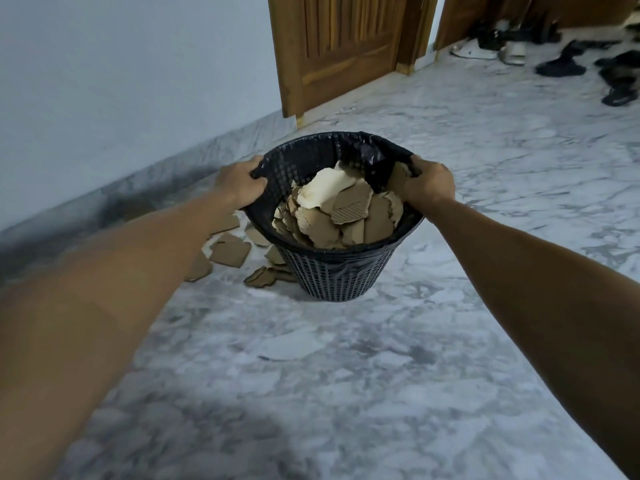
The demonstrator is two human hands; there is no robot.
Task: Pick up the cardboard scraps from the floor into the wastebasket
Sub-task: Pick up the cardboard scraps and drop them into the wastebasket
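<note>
On the grey marble floor stands a black mesh wastebasket with a black liner, heaped with torn cardboard scraps. Both hands clutch its rim: the left hand curls its fingers over the left edge, the right hand over the right. More loose scraps lie on the floor just left of the basket, below the left hand, untouched.
</note>
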